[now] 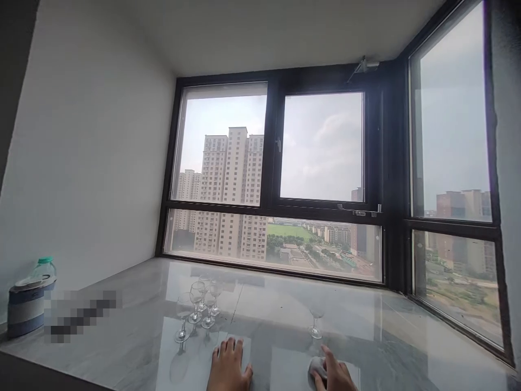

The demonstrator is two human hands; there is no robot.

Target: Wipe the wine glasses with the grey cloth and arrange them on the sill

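**Just one head cam, tilted up a fair bit**

Single view from the wearer's head, facing forward at the corner windows [321, 146]; they fill the upper and right frame; the glossy counter [366, 331] runs along the bottom, close in; hands barely peek in at the bottom edge.

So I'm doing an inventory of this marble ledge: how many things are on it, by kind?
Clear stemmed wine glasses: 6, five clustered beyond the left hand, one alone beyond the right hand
Crumpled white cloth under the right hand: 1
Blue-and-white striped round container: 1
Clear plastic bottle with green cap: 1
Total: 9
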